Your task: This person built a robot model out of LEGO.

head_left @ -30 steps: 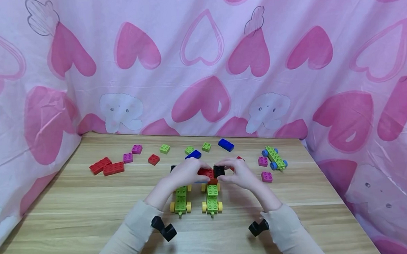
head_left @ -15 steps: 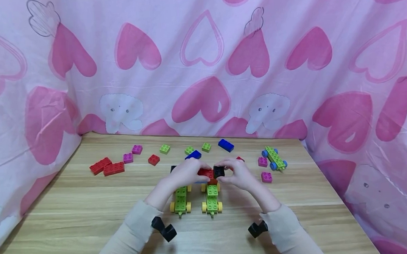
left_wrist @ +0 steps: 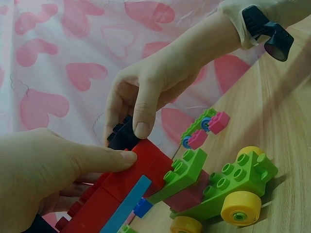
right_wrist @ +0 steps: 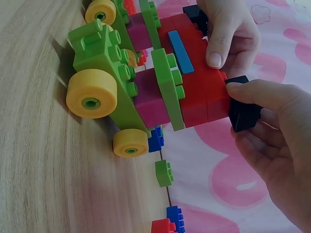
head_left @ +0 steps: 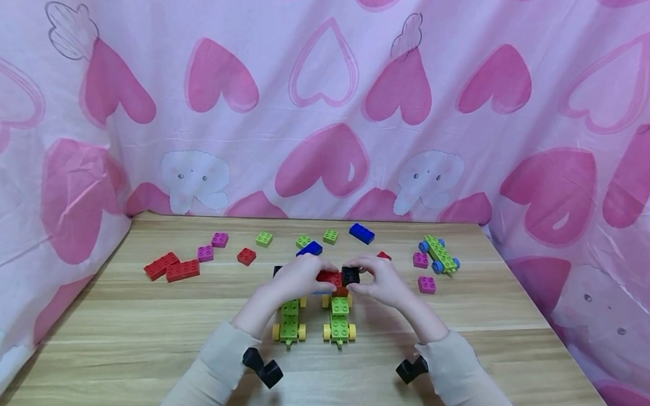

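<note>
My right hand (head_left: 381, 279) pinches a black brick (right_wrist: 244, 109) between thumb and fingers, at the right end of a row of red bricks (right_wrist: 199, 92). The left hand (head_left: 301, 275) grips those red bricks, its thumb on their near side in the left wrist view. Beneath the row, green plates (right_wrist: 167, 82) and purple bricks (right_wrist: 150, 94) join it to a pair of green wheeled bases (head_left: 339, 326) with yellow wheels. A light blue strip (right_wrist: 181, 51) lies along the reds. Another black brick (right_wrist: 196, 18) sits at the far left end, partly hidden by the left hand.
Loose red bricks (head_left: 183, 270) and purple bricks (head_left: 205, 253) lie at the left. Green bricks (head_left: 263, 239) and blue bricks (head_left: 362, 233) are along the back. On the right stands a green base with blue wheels (head_left: 439, 254), near purple bricks (head_left: 426, 284).
</note>
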Demonstrator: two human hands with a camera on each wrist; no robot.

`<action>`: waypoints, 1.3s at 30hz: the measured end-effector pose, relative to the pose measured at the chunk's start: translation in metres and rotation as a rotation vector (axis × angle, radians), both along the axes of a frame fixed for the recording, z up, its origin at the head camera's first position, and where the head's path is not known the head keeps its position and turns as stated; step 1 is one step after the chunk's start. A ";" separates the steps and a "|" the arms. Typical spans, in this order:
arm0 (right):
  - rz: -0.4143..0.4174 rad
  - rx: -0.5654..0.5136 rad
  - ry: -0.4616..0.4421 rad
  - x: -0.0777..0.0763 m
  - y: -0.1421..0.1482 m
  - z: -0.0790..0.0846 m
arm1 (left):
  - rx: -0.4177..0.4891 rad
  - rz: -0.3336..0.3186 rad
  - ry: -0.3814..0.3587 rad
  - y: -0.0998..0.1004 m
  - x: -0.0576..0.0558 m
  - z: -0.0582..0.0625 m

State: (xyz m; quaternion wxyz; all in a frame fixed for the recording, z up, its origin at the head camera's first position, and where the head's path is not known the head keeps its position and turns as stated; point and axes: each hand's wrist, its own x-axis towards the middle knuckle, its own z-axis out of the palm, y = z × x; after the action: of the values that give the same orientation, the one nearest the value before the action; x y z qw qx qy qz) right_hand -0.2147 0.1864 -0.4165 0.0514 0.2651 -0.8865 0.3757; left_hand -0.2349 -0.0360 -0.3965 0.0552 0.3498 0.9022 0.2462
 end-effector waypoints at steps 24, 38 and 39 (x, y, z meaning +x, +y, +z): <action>0.031 0.071 -0.059 -0.003 -0.002 0.005 | 0.094 -0.036 0.039 0.000 0.000 0.001; 0.085 0.043 -0.018 -0.005 -0.007 0.003 | 0.290 -0.007 0.312 -0.014 0.001 0.008; 0.092 0.044 -0.005 -0.006 -0.008 0.003 | 0.311 0.002 0.335 -0.016 -0.001 0.009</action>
State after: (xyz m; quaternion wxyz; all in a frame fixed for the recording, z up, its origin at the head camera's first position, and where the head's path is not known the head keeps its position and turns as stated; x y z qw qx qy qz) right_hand -0.2205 0.1784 -0.4140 0.0261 0.3060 -0.8815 0.3586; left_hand -0.2356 -0.0522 -0.3879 -0.1500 0.3891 0.8504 0.3208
